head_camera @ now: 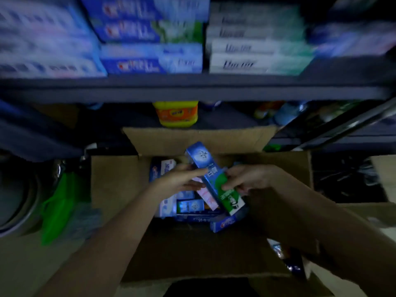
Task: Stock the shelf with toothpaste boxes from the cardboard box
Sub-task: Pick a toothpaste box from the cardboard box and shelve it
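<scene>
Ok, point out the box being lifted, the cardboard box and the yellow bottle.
blue-green toothpaste box (211, 174), head view, blue middle face.
cardboard box (199, 139), head view, far flap.
yellow bottle (176, 114), head view, orange label.

Cardboard box (111, 181): matt brown corrugated board, flaps plain and unprinted. Blue-green toothpaste box (212, 179), at 12 o'clock above it: glossy printed card. Stacked cartons (252, 58) at 12 o'clock: same sheen. Shelf edge (192, 86): dull grey-blue, smooth. Yellow bottle (176, 113): shiny plastic. Green bag (62, 202) at 9 o'clock: thin, crinkled plastic.
</scene>
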`<state>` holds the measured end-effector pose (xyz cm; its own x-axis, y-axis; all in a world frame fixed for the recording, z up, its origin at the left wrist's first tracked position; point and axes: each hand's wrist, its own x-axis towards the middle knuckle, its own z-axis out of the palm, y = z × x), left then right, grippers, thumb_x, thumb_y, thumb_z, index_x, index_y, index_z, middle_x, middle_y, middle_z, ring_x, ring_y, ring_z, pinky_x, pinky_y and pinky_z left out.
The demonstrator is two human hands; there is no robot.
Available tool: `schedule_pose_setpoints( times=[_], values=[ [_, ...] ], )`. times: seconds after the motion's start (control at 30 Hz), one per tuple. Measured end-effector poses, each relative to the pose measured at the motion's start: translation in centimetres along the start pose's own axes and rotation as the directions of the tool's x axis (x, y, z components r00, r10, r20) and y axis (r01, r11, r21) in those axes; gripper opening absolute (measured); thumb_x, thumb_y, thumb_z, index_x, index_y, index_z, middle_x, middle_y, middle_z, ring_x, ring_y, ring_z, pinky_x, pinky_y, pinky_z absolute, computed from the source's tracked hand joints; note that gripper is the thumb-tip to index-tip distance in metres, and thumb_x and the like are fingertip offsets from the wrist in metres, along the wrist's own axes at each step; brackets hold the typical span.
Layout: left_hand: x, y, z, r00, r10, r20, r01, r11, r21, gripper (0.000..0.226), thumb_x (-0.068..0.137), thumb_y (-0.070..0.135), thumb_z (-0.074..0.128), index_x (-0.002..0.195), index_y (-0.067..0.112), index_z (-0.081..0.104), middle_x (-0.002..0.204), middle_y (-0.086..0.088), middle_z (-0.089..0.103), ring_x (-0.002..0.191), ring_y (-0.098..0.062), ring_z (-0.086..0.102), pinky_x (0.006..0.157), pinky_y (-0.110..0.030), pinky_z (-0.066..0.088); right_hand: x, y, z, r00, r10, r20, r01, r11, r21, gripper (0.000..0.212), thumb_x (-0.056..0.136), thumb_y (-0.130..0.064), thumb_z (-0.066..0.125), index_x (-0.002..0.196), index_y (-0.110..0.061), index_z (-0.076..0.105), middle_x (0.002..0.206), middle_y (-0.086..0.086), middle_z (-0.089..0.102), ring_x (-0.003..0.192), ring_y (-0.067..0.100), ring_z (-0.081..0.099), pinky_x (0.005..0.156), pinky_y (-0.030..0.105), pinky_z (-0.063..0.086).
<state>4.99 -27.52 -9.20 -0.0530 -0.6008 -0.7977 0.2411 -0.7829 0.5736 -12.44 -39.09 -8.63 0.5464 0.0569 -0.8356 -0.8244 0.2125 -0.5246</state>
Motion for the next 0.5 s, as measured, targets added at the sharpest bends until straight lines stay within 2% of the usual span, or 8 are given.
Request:
schedule_pose_setpoints(
  times=[0.07,0.13,0.2,0.27,0.37,0.43,0.47,0.5],
  values=[
    [-3.7,3.7,0.5,0.995,0.103,0.017,-0.104,0.994,0.025,0.019,0.086,0.019,0.064,0.103,0.012,0.062,0.085,-0.003,0.072,0.065,-0.011,0.066,0.068,-0.020,0.056,-4.7,-3.5,1.0,0.997,-0.081,0.012,0.082,0.995,-0.048,0.006,0.091,-0.008,0.056,0.090,-0.014,0.055,0.059,-0.011,0.063,0.049,0.000,0.053,0.049,0.019,0.043],
    [-7.5,7.7,0.6,0.980,0.196,0.031,-0.198,0.976,0.085,0.010,0.086,0.014,0.061,0.096,0.014,0.061,0.075,0.000,0.072,0.057,-0.007,0.065,0.059,-0.016,0.054,-9.1,-6.9,1.7,0.983,-0.182,-0.035,0.179,0.981,-0.079,0.010,0.092,-0.009,0.056,0.087,-0.017,0.056,0.060,-0.015,0.064,0.052,-0.001,0.054,0.046,0.015,0.040],
    [-11.4,11.8,0.6,0.960,0.273,0.067,-0.281,0.945,0.168,0.011,0.087,0.013,0.060,0.098,0.015,0.061,0.081,-0.001,0.070,0.056,-0.007,0.064,0.060,-0.016,0.054,-13.2,-9.9,2.0,0.953,-0.284,-0.109,0.272,0.956,-0.109,0.006,0.091,-0.011,0.057,0.093,-0.016,0.060,0.070,-0.013,0.064,0.058,0.001,0.056,0.047,0.013,0.039],
    [-15.3,15.7,1.0,0.927,0.361,0.098,-0.374,0.898,0.230,0.014,0.087,0.016,0.061,0.101,0.017,0.062,0.090,-0.004,0.069,0.059,-0.008,0.063,0.063,-0.017,0.054,-17.0,-12.8,2.2,0.910,-0.371,-0.186,0.344,0.925,-0.161,0.019,0.091,-0.011,0.056,0.108,-0.017,0.060,0.083,-0.006,0.064,0.057,0.001,0.056,0.045,0.012,0.038],
    [-20.1,20.3,2.6,0.848,0.527,0.058,-0.530,0.836,0.145,0.011,0.088,0.014,0.058,0.096,0.019,0.063,0.083,0.000,0.070,0.057,-0.007,0.061,0.061,-0.017,0.054,-22.3,-16.2,2.9,0.864,-0.441,-0.244,0.394,0.893,-0.217,0.025,0.091,-0.011,0.056,0.115,-0.019,0.056,0.084,-0.003,0.066,0.052,0.002,0.055,0.039,0.011,0.036],
    [-22.6,22.8,3.6,0.779,0.627,0.007,-0.627,0.777,0.051,0.009,0.089,0.012,0.056,0.091,0.018,0.063,0.071,0.003,0.068,0.051,-0.005,0.059,0.056,-0.015,0.052,-25.4,-17.9,3.0,0.831,-0.480,-0.280,0.405,0.868,-0.286,0.016,0.091,-0.009,0.057,0.106,-0.015,0.059,0.076,-0.004,0.064,0.048,0.000,0.052,0.038,0.011,0.035],
    [-23.5,23.9,4.1,0.749,0.663,-0.013,-0.663,0.749,0.008,0.008,0.089,0.012,0.056,0.090,0.016,0.063,0.069,0.003,0.068,0.050,-0.005,0.059,0.054,-0.016,0.052,-27.0,-18.8,2.8,0.810,-0.500,-0.307,0.399,0.853,-0.336,0.011,0.089,-0.013,0.061,0.100,-0.014,0.060,0.069,-0.003,0.061,0.044,0.000,0.048,0.037,0.011,0.033],
    [-24.3,24.9,4.5,0.726,0.687,-0.032,-0.688,0.725,-0.037,0.007,0.088,0.012,0.057,0.089,0.015,0.063,0.069,0.002,0.068,0.050,-0.006,0.060,0.053,-0.017,0.052,-28.3,-19.5,2.4,0.777,-0.523,-0.350,0.391,0.837,-0.382,0.013,0.086,-0.019,0.066,0.096,-0.012,0.060,0.065,0.001,0.054,0.042,0.002,0.044,0.036,0.013,0.030]
  ],
)
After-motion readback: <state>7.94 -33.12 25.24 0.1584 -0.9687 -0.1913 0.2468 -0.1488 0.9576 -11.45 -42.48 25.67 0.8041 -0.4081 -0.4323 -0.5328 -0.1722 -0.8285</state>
